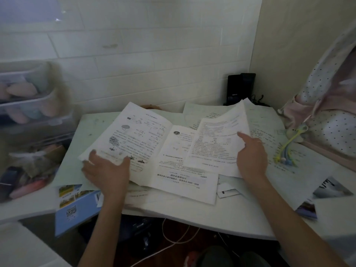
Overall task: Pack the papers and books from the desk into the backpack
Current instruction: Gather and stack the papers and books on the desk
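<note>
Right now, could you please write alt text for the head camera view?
Two bare hands gather printed papers on a cluttered white desk: the left hand grips a sheet's corner, the right hand presses another. A polka-dot backpack stands at right.

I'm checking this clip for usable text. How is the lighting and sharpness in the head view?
Head view: dim, flat light with a greenish cast; the printed sheets at centre are fairly sharp though their small text is unreadable; the plastic drawers at left are smeared by blur; wide-angle distortion bends the desk edge and wall lines.

Dim, soft, edges blurred and warped
</note>
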The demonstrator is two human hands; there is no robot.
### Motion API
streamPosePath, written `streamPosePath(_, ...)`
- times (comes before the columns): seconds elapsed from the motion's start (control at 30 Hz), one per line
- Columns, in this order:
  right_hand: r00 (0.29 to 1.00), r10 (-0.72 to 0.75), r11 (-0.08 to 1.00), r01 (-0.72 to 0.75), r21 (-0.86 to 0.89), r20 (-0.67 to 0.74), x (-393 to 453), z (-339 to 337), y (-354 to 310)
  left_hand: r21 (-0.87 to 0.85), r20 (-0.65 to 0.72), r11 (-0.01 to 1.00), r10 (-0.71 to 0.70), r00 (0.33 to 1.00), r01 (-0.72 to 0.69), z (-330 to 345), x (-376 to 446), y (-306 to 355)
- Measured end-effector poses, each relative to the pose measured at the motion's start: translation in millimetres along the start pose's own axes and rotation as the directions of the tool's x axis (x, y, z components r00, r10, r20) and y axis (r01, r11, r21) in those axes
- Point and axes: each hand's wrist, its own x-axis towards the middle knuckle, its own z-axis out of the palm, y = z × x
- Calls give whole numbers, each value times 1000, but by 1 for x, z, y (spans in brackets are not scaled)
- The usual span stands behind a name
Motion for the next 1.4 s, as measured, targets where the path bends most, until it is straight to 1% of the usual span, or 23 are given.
streamPosePath(0.03, 1000, -6, 1000, 6, 7, 4, -2, 2, 2, -84, 44, 993, -84, 996, 87, -1, 7, -3)
streamPosePath(0.07, 1000, -22, 999, 22, 34, -2, -4, 4, 5, -205, 76, 971, -107, 991, 121, 0, 11, -5)
streamPosePath(0.17, 998, -29, 992, 36, 121, -54, -4, 5, 12, -455, 49, 876, -151, 987, 157, 1, 7, 3)
streamPosePath(0.27, 1000, -8, 993, 10, 117, -18, -5, 1, 10, -593, 87, 770, -228, 970, 234, 7, 2, 6)
streamPosePath(0.37, 999, -27, 995, 25, 94, 17, -8, 3, 5, -622, 278, 730, -129, 952, 281, 12, -10, 11)
streamPosePath(0.43, 999, -34, 992, 32, 125, 9, -9, 5, 2, -606, 394, 771, 77, 916, 196, 14, -21, 14)
streamPosePath(0.5, 999, -44, 988, 44, 148, -2, -8, 7, 2, -508, 434, 861, 245, 867, 11, 16, -31, 18)
streamPosePath(0.53, 998, -67, 987, 67, 145, -5, -8, 8, 3, -444, 415, 893, 274, 867, -70, 16, -33, 21)
streamPosePath(0.6, 991, -136, 985, 134, 110, 11, -8, 12, 5, -333, 292, 926, 280, 914, -178, 12, -35, 34)
streamPosePath(0.7, 971, -217, 976, 212, 56, 102, -8, 17, 8, -262, 98, 911, 353, 930, -318, 1, -19, 51)
streamPosePath(0.77, 954, -252, 960, 268, -84, 163, -8, 18, 5, -241, 125, 871, 465, 877, -427, -4, 1, 53)
streamPosePath(0.8, 951, -256, 951, 280, -133, 175, -7, 17, 4, -238, 188, 848, 519, 834, -474, -6, 8, 53)
streamPosePath(0.87, 961, -228, 960, 249, -126, 159, -8, 14, 1, -196, 403, 834, 548, 733, -516, -4, 17, 46)
streamPosePath(0.97, 973, -203, 978, 207, -31, 113, -9, 13, 2, -11, 700, 813, 422, 576, -582, -1, 21, 19)
streamPosePath(1.03, 963, -245, 970, 243, 25, 116, -11, 12, -1, -7, 821, 815, 335, 462, -579, -7, 26, 9)
streamPosePath(1.07, 955, -267, 964, 265, 29, 129, -13, 12, -3, -50, 833, 849, 325, 447, -525, -11, 29, 8)
streamPosePath(1.1, 949, -288, 958, 287, 22, 132, -14, 12, -4, -86, 802, 907, 308, 511, -412, -14, 32, 9)
streamPosePath(1.13, 942, -310, 950, 311, 12, 127, -14, 12, -5, -121, 745, 955, 268, 611, -271, -14, 35, 13)
streamPosePath(1.17, 937, -326, 944, 329, 2, 126, -15, 12, -6, -111, 662, 974, 220, 716, -197, -11, 39, 15)
streamPosePath(1.2, 930, -341, 939, 345, -9, 135, -15, 14, -6, -31, 594, 975, 195, 781, -220, -6, 42, 17)
streamPosePath(1.23, 920, -360, 930, 367, -22, 154, -15, 14, -6, 118, 579, 948, 175, 796, -295, -2, 43, 19)
streamPosePath(1.3, 887, -408, 906, 423, -26, 218, -16, 15, -8, 295, 647, 891, 78, 759, -344, 7, 46, 20)
streamPosePath(1.4, 831, -455, 875, 485, -15, 319, -20, 15, -9, 273, 684, 926, 4, 729, -261, 10, 49, 27)
